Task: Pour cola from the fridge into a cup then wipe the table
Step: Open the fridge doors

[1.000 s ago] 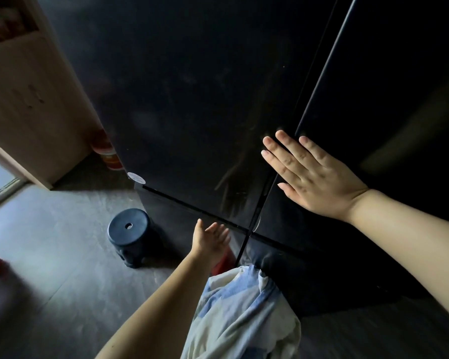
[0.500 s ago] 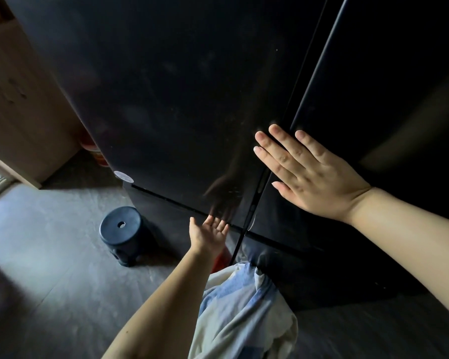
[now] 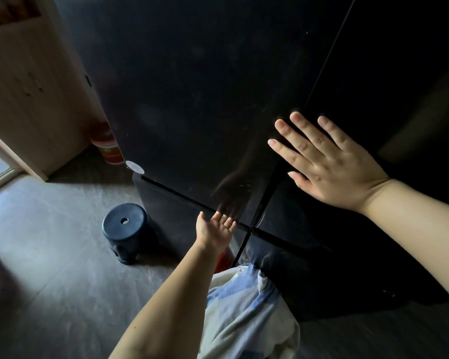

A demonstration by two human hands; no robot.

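A tall black fridge (image 3: 205,99) with glossy doors fills most of the view, all its doors closed. My right hand (image 3: 327,161) lies flat with straight, spread fingers across the vertical seam between the upper doors. My left hand (image 3: 215,228) reaches low, palm up, its fingertips at the bottom edge of the upper left door, where the horizontal gap runs. No cola bottle, cup or table is in sight.
A small dark blue plastic stool (image 3: 126,229) stands on the grey floor left of the fridge. A wooden cabinet (image 3: 31,94) stands at the left, with a red and white container (image 3: 108,146) tucked beside the fridge. My light blue and white clothing (image 3: 244,312) hangs below.
My left hand has risen from below the gap until its fingertips reach the lower edge of the upper left door. My right hand stays flat on the seam.
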